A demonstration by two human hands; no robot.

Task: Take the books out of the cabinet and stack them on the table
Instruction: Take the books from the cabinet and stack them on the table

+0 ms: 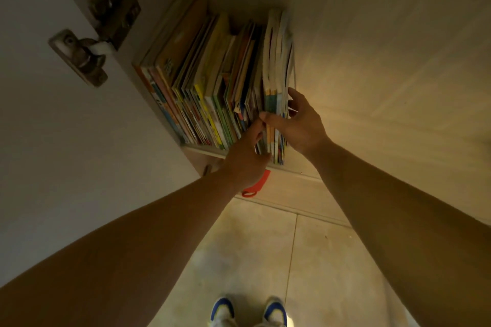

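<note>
Fingers (293, 94) of the right hand (300, 125) curl round the outer side of a thin bundle of pale-spined books (277, 71), thumb (268, 117) pressing across the spines from the near side, so that bundle is pinched between thumb and fingers. And the left hand (245, 159) is in there too, reaching up from below, its fingertips (256, 127) pushed in among the spines just left of that bundle; whether they grip a book or merely part the row, I cannot tell from this angle.

Where are the books? Standing upright in a packed row of books (202, 79) on the cabinet shelf (204, 151), spines facing out along its front edge. Taller ones sit at the left end, hard against the cabinet's side wall; the pale bundle in the right hand is at the right end of the row, with bare shelf beyond it.

Left of it all, the open cabinet door (53, 141) shows its metal hinge (93, 34). Below the shelf's front edge something red (256, 184) peeks out behind the left wrist. Down on the tiled floor (252, 247), a pair of blue-and-white shoes (248, 312).
</note>
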